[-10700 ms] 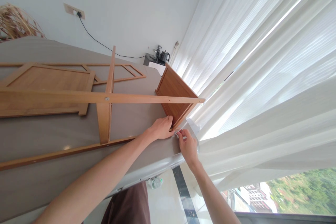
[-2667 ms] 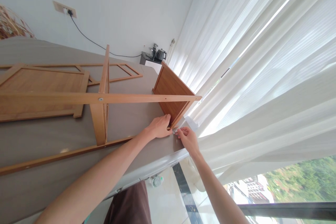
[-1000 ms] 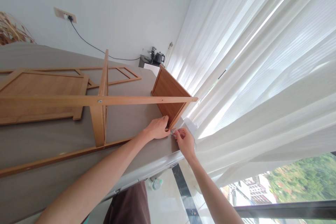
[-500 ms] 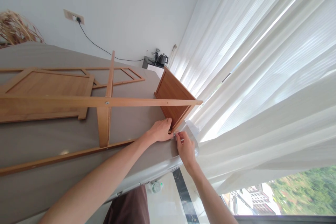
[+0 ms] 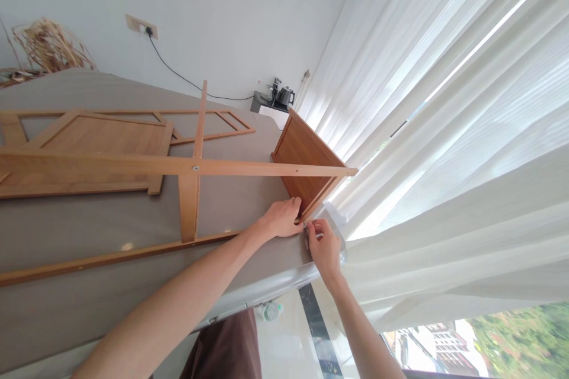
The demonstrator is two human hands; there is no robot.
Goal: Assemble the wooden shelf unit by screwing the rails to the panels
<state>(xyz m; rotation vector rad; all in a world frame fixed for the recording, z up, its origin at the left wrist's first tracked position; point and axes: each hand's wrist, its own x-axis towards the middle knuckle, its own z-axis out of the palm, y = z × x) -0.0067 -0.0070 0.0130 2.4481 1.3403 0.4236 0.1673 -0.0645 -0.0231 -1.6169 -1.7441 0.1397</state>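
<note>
A wooden frame lies on its side on the bed-like grey surface, with a long upper rail (image 5: 249, 168), a crosspiece (image 5: 189, 207) and a lower rail (image 5: 111, 257). At its right end stands a brown wooden panel (image 5: 306, 157), tilted in view. My left hand (image 5: 283, 217) is closed round the lower corner where the panel meets the lower rail. My right hand (image 5: 324, 246) is just right of it, thumb and fingers pinched on a small silvery piece at the rail's end. That piece is too small to name, and the fingers partly hide it.
Another wooden panel (image 5: 111, 148) and a slim ladder-like frame (image 5: 231, 121) lie further back on the grey cover (image 5: 249, 201). White curtains (image 5: 444, 130) hang close on the right. Behind are a kettle (image 5: 285, 96) on a small cabinet and a wall socket (image 5: 141, 26). A bottle (image 5: 270, 311) stands on the floor.
The whole view has shifted, so things appear slightly further right. Both hands stay at the same corner; my right hand's fingers have turned slightly round the small piece.
</note>
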